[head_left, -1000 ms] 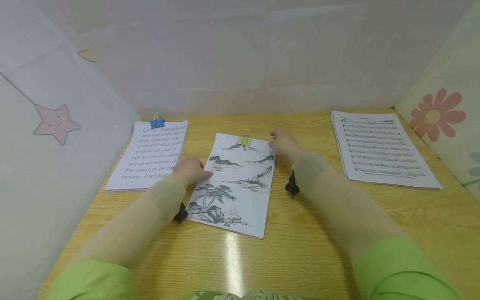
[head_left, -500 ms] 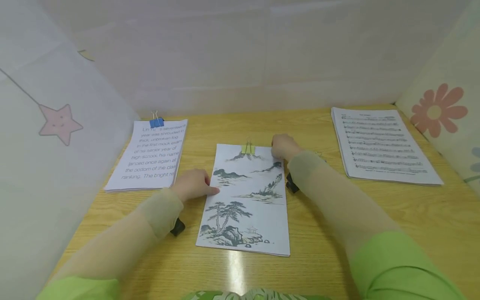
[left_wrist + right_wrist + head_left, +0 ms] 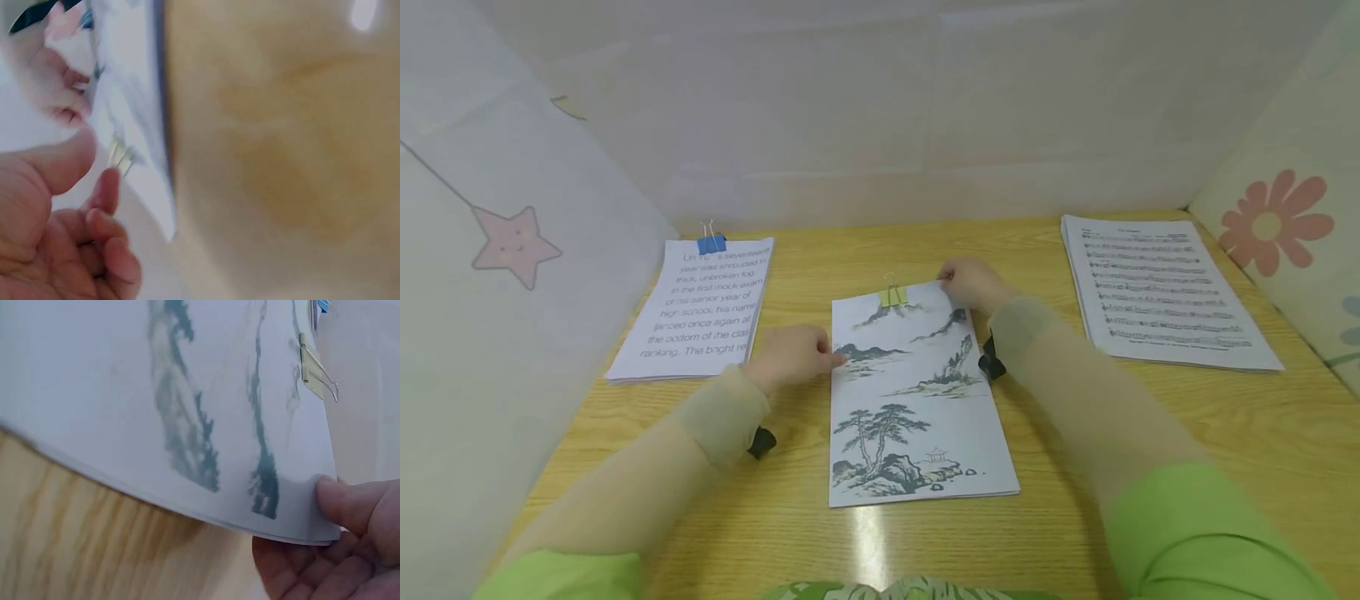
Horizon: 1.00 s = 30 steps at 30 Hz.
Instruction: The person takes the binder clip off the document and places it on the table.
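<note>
A stack of paper (image 3: 917, 400) printed with an ink landscape has a yellow binder clip (image 3: 893, 297) on its top edge. My right hand (image 3: 976, 285) pinches the stack's top right corner; in the right wrist view, the thumb (image 3: 353, 503) lies on top and the curled fingers sit beneath. At the stack's left edge is my left hand (image 3: 793, 357). Its thumb and fingers stand apart in the left wrist view, with nothing gripped between them; whether it touches the paper edge is unclear. That view also shows the yellow clip beyond the fingertips.
On the left lies a text stack (image 3: 696, 325) with a blue binder clip (image 3: 711, 243) at its top. Sheet music (image 3: 1165, 292) lies in a stack at the right. Pale walls (image 3: 880, 108) enclose the wooden table (image 3: 910, 550) at the back and sides.
The landscape stack has come nearer to me and turned, its lower end swinging right. My right hand keeps hold of its corner, dipping and then rising again. The other stacks stay put.
</note>
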Each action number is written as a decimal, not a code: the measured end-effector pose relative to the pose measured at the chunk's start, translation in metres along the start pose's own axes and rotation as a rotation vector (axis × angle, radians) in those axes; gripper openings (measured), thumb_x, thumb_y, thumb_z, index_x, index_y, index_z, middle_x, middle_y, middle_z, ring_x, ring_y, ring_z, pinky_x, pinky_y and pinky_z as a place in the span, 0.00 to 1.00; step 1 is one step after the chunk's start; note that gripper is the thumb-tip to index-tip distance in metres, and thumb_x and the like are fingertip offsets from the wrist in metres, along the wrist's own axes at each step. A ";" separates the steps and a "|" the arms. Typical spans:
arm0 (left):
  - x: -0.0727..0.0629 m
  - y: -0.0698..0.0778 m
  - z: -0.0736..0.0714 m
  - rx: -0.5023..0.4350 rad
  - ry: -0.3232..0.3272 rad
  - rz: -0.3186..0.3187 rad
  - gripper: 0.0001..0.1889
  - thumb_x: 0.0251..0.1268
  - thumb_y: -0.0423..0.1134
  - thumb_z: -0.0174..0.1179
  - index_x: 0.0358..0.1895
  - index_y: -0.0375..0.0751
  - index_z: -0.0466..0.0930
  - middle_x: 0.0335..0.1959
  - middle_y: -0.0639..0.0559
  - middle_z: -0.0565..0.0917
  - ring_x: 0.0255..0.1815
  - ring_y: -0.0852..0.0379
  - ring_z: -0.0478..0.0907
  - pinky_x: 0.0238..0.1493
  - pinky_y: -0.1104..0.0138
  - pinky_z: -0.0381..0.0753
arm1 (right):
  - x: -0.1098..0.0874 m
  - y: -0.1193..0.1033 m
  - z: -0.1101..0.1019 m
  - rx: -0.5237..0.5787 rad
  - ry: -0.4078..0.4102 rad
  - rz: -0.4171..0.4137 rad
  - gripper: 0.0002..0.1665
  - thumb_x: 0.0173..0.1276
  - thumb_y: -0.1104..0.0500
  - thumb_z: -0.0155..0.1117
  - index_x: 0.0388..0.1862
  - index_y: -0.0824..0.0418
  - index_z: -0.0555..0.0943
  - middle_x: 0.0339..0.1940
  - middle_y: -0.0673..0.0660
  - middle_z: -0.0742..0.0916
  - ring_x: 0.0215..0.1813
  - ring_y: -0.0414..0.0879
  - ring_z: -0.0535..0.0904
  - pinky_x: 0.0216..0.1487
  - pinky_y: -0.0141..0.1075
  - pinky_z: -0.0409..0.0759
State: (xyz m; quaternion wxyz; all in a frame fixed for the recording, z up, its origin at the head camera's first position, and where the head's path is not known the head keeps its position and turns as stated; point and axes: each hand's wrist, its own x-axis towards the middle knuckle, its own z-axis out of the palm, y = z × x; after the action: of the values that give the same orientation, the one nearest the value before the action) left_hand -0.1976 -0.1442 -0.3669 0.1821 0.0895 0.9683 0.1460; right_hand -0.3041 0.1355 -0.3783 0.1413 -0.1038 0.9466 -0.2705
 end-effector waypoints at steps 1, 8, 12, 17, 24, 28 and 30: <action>0.001 0.001 -0.005 -0.024 0.031 0.001 0.18 0.66 0.59 0.55 0.32 0.48 0.79 0.27 0.53 0.78 0.28 0.54 0.71 0.33 0.61 0.68 | 0.000 0.001 -0.002 0.032 0.008 -0.005 0.18 0.76 0.60 0.49 0.59 0.64 0.77 0.61 0.64 0.78 0.61 0.58 0.72 0.59 0.51 0.71; 0.011 0.006 -0.032 -0.168 0.216 0.068 0.16 0.71 0.55 0.53 0.45 0.47 0.79 0.37 0.50 0.79 0.33 0.52 0.73 0.34 0.61 0.71 | -0.006 0.006 -0.014 0.164 0.052 -0.063 0.18 0.76 0.59 0.51 0.59 0.63 0.77 0.60 0.62 0.78 0.62 0.57 0.71 0.63 0.51 0.68; 0.016 0.007 -0.040 -0.198 0.295 0.104 0.17 0.72 0.52 0.52 0.53 0.46 0.78 0.43 0.50 0.79 0.39 0.50 0.74 0.40 0.58 0.72 | -0.010 0.008 -0.019 0.242 0.082 -0.064 0.18 0.76 0.57 0.51 0.60 0.62 0.77 0.59 0.61 0.79 0.60 0.56 0.73 0.62 0.50 0.70; 0.019 0.010 -0.045 -0.261 0.335 0.129 0.22 0.72 0.51 0.53 0.63 0.46 0.73 0.53 0.50 0.77 0.49 0.50 0.72 0.49 0.55 0.71 | -0.017 0.007 -0.025 0.308 0.138 -0.074 0.18 0.76 0.56 0.52 0.59 0.60 0.78 0.58 0.59 0.80 0.60 0.54 0.73 0.62 0.50 0.69; 0.026 0.021 -0.056 -0.280 0.391 0.171 0.26 0.71 0.53 0.54 0.68 0.49 0.69 0.62 0.51 0.73 0.62 0.50 0.68 0.60 0.55 0.68 | -0.033 -0.001 -0.033 0.354 0.188 -0.081 0.19 0.76 0.54 0.52 0.60 0.59 0.77 0.58 0.58 0.80 0.57 0.52 0.75 0.61 0.49 0.71; 0.032 0.033 -0.064 -0.263 0.371 0.165 0.27 0.70 0.56 0.53 0.70 0.55 0.66 0.68 0.56 0.69 0.68 0.51 0.64 0.65 0.55 0.64 | -0.041 -0.005 -0.037 0.354 0.200 -0.075 0.21 0.76 0.51 0.51 0.63 0.57 0.76 0.60 0.56 0.79 0.58 0.51 0.74 0.61 0.49 0.70; 0.033 0.041 -0.068 -0.242 0.361 0.178 0.29 0.70 0.57 0.53 0.71 0.56 0.64 0.69 0.58 0.67 0.71 0.52 0.60 0.68 0.54 0.60 | -0.045 -0.007 -0.039 0.354 0.206 -0.076 0.21 0.76 0.50 0.51 0.63 0.56 0.76 0.60 0.56 0.79 0.59 0.50 0.74 0.61 0.49 0.70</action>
State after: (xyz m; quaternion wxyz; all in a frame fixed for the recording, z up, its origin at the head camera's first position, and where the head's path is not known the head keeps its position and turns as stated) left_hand -0.2490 -0.1154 -0.3044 0.0019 0.1246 0.9489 0.2900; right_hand -0.2735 0.1610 -0.3332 0.0494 -0.0848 0.8891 -0.4470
